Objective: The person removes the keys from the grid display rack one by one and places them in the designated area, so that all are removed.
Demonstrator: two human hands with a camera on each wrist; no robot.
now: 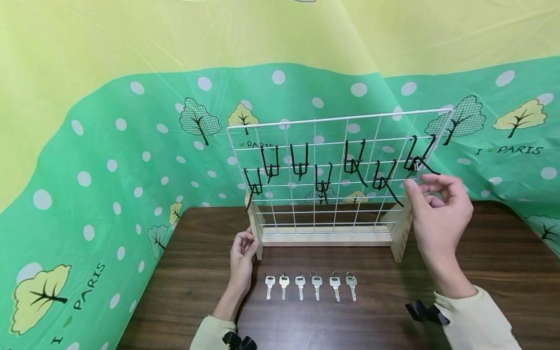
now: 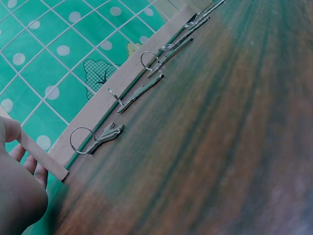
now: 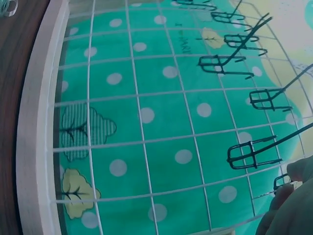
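Note:
A white wire grid rack [image 1: 324, 238] with a wooden base stands upright on the table. Several black double-prong hooks [image 1: 299, 163] hang on its wires. My left hand [image 1: 241, 253] grips the wooden left end of the rack, thumb in front. At the upper right, my right hand [image 1: 442, 209] is raised just under the rightmost hook [image 1: 417, 155]. Thumb and forefinger pinch a small silvery key [image 1: 416, 166] there, mostly hidden by the fingers in the right wrist view. On the table before the rack, several silver keys [image 1: 300, 287] with rings lie in a row.
The brown wooden table [image 1: 183, 301] runs under everything. Behind it hangs a green and yellow cloth [image 1: 131, 160] with dots and trees. Several hooks have long arms that stick out toward me, and the right wooden post [image 1: 400, 238] stands below my right hand.

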